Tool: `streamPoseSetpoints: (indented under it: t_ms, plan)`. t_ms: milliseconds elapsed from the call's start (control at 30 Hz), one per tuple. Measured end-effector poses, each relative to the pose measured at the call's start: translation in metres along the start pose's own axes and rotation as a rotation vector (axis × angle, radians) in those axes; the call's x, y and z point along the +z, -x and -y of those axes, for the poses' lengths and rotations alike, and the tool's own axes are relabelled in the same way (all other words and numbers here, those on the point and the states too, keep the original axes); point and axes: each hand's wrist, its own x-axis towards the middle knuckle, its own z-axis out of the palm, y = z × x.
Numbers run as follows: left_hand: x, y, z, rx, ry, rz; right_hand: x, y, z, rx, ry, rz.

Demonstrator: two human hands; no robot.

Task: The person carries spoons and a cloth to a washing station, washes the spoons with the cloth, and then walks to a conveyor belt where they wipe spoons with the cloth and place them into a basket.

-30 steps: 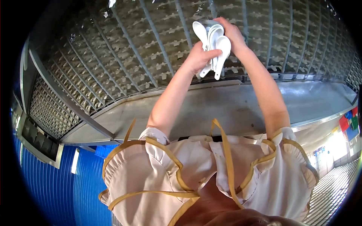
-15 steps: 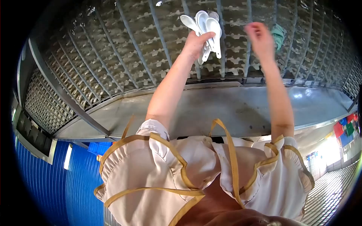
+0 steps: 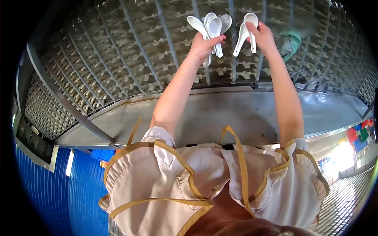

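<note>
A bunch of glossy white spoons (image 3: 214, 26) is fanned out in the left hand (image 3: 202, 47), bowls pointing away from the body. This hand is closed firmly around the handles, and its thumb covers part of them, so their exact number cannot be told. The right hand (image 3: 264, 38) pinches a separate pair of spoons (image 3: 251, 19), apart from the bunch. Both forearms (image 3: 173, 94) stretch over a metal ledge (image 3: 224, 114); beyond it, a green cloth (image 3: 293, 44) lies on the barred surface (image 3: 167, 35), near the right hand.
</note>
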Motion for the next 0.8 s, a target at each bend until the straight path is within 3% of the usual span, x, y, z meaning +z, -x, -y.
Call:
streamPoseSetpoints:
  t_ms: [133, 200, 300, 467, 533, 600, 633, 667, 700, 733, 800]
  plan:
    - [0.007, -0.002, 0.003, 0.031, 0.083, 0.057, 0.025, -0.003, -0.004, -0.147, -0.175, 0.000]
    - [0.012, 0.003, -0.002, 0.028, -0.018, 0.019, 0.043, 0.006, 0.005, -0.238, -0.210, -0.101]
    - [0.010, 0.007, -0.004, 0.017, -0.012, 0.004, 0.046, 0.010, 0.003, -0.103, -0.374, -0.170]
    - [0.011, 0.005, 0.004, 0.007, 0.055, 0.043, 0.050, 0.013, 0.011, -0.164, -0.439, -0.172]
    - [0.017, 0.009, 0.003, -0.002, 0.041, 0.030, 0.052, 0.018, 0.025, -0.017, -0.545, -0.108]
    - [0.017, 0.009, 0.003, -0.006, 0.032, 0.023, 0.041, 0.009, 0.023, -0.024, -0.437, -0.133]
    - [0.014, 0.009, 0.002, -0.070, 0.048, 0.021, 0.023, 0.001, 0.018, -0.143, -0.133, -0.249]
    - [0.011, 0.009, 0.001, -0.135, 0.064, 0.016, 0.004, -0.005, 0.022, -0.308, -0.170, -0.420]
    - [0.007, 0.008, 0.001, -0.129, 0.057, 0.031, -0.024, -0.014, 0.017, -0.345, 0.056, -0.633]
    - [0.003, 0.012, -0.002, -0.125, 0.054, 0.023, -0.050, -0.030, 0.010, -0.494, 0.271, -0.997]
    - [0.000, 0.015, -0.008, -0.123, 0.056, 0.041, -0.110, -0.058, -0.022, -0.468, 0.117, -1.242]
